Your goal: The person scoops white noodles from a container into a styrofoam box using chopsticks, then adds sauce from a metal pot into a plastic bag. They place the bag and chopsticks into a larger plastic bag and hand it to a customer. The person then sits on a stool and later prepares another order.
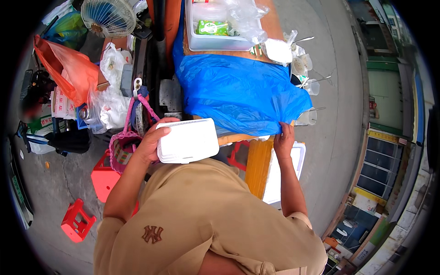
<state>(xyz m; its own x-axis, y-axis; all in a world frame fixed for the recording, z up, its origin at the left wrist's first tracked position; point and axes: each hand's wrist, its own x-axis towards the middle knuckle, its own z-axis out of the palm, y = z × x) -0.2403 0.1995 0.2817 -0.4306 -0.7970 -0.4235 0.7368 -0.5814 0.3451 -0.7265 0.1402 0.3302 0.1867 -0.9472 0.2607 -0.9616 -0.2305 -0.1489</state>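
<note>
My left hand [153,139] grips the left end of a closed white takeaway box [188,141], its thumb on the lid, in front of my body. A large blue plastic sheet or bag [237,92] lies spread over the wooden stall table. At its near right corner, my right hand [284,140] pinches the edge of the blue plastic. What lies under the plastic is hidden. Beyond it stands a translucent plastic bin [220,44] with clear bags, a round lid and a green packet inside.
Plastic cups [300,63] with spoons hang along the table's right edge. A pink woven basket [125,151] hangs at the left, above a red stool [103,177]. A white foam box [285,175] stands below my right forearm. A fan [108,17] is at the upper left.
</note>
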